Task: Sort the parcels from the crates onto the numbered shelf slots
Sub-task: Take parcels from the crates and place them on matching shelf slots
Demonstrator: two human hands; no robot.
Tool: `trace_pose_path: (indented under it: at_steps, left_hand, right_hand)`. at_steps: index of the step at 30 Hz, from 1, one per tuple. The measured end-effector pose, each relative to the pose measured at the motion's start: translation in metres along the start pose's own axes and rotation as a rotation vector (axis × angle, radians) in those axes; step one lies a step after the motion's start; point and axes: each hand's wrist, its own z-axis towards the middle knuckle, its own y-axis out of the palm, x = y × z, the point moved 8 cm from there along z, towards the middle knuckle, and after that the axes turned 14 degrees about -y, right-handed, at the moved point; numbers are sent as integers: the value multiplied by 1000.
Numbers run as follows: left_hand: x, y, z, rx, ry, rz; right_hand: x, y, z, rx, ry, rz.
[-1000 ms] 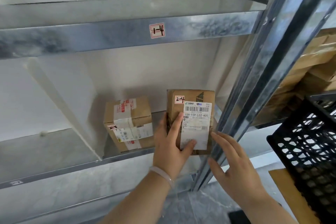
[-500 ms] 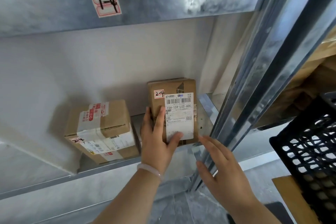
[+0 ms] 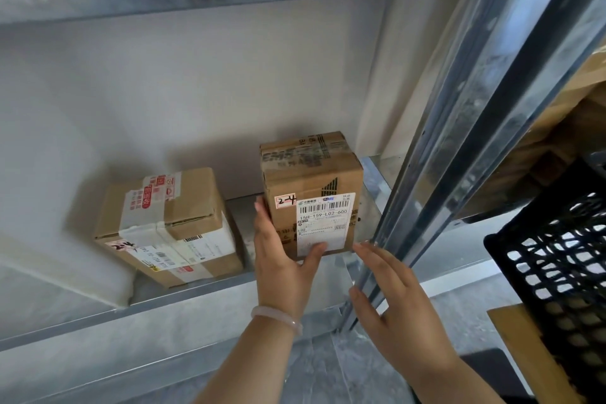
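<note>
Starting nearest you, your right hand (image 3: 403,305) hovers with fingers loose and spread, holding nothing, just beside the lower corner of the parcel (image 3: 314,180). Your left hand (image 3: 282,266) presses straight fingers along its left side, thumb flat on the label. That parcel (marked 2-4) stands upright on the shelf (image 3: 196,298), near a second parcel (image 3: 183,203) already shelved. This one looks nearly placed; what the black crate (image 3: 557,256) holds is hidden.
</note>
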Motion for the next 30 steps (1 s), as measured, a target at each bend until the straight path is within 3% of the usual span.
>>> trace_pose_path:
  at_steps: [13,18,24,30]
  left_hand:
    - [-5,9,4,19,-90,-43]
    - [2,-13,-27,-60,-39,131]
    - [5,-90,-84,-109,102,377]
    - [17,-240,-96,104,133,516]
  right_hand:
    - [4,-6,-6,-8,-41,31]
    - [-14,-15,-12,-21,-59,29]
    - [-73,-3,-15,-188,-156,-5]
    - [-199,38,-7,-373,-386,23]
